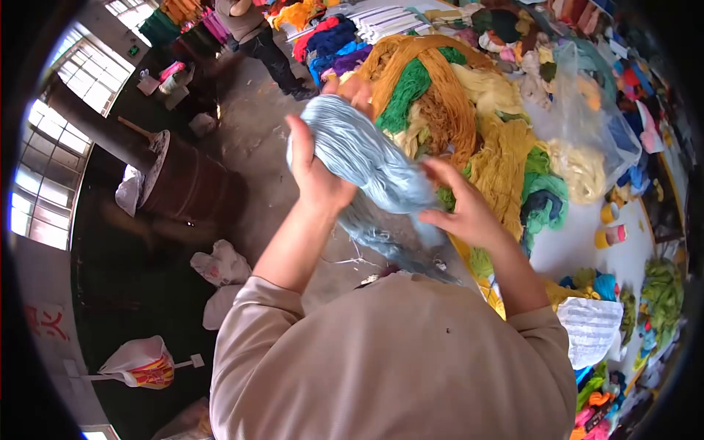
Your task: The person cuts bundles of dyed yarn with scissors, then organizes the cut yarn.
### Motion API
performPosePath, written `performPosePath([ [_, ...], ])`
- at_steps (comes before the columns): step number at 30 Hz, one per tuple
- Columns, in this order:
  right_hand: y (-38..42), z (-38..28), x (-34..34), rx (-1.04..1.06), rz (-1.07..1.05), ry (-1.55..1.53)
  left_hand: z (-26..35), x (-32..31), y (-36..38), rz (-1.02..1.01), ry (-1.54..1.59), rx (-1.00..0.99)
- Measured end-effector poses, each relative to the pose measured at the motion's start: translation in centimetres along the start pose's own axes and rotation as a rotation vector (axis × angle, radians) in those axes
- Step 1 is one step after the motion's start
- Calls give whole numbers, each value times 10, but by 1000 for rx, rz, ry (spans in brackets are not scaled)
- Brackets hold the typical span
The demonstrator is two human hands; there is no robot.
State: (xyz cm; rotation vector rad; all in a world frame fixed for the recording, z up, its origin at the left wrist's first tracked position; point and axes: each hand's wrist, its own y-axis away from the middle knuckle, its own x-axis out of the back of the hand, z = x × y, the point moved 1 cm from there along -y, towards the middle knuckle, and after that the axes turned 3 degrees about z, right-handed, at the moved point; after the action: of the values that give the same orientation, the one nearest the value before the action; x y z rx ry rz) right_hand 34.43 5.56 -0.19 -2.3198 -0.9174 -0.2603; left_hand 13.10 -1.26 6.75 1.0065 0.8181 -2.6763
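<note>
Light-blue skein (359, 150) is lying across upper centre of the frame; left hand (320, 172), half open, is cradling it, while right hand (473, 213), partly curled, is gripping its lower end. Gentle, even support is probably helping strands.

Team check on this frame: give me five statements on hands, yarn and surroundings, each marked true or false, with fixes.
1. The left hand and right hand are both at the light-blue yarn. True.
2. The light-blue yarn lies flat on the table. False: it is held up in front of the body, beside the table.
3. Another person stands beyond the hands, near the top of the view. True.
4. All the yarn heaped on the table is one colour. False: it includes green yarn and orange yarn, among others.
5. The rusty drum is on the left side of the view. True.
</note>
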Motion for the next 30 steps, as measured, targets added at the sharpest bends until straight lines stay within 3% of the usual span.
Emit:
performPosePath([
  [1, -8, -18, 0, 89, 205, 103, -2, -12, -3, 90, 119, 62],
  [4, -23, -51, 9, 488, 204, 284, -11, -19, -3, 98, 212, 186],
  [9, -32, -45, -16, 420, 59, 447, -14, -3, -6, 88, 56, 221],
  [11, -23, -41, -15, 444, 11, 264, -5, 13, -11, 153, -67, 167],
  [16, 17, -18, 1, 328, -57, 73, -1, -5, 2, 14, -374, 124],
  [18, 26, -24, 9, 55, -178, -177, 0, 0, 5, -17, -658, 112],
  [21, 2, -50, 22, 376, -40, -297, 3, 5, 5, -58, -887, -6],
  [22, -5, -54, 23, 420, -133, -363, 5, 1, 9, 11, -873, 14],
  [24, -2, -49, 18, 207, -347, -383, 9, 12, 4, -39, -973, -135],
  [25, 3, -50, 14, -55, -392, -332, 12, 17, 0, 37, -903, -111],
  [27, 7, -38, 7, -86, -288, -129, 19, 13, 6, 158, -906, -11],
  [28, 9, -41, 9, -135, -280, -118, 22, 6, 8, 49, -1091, -149],
  [30, 9, -51, 15, -120, -355, -138, 11, 31, 9, 11, -1152, -224],
])
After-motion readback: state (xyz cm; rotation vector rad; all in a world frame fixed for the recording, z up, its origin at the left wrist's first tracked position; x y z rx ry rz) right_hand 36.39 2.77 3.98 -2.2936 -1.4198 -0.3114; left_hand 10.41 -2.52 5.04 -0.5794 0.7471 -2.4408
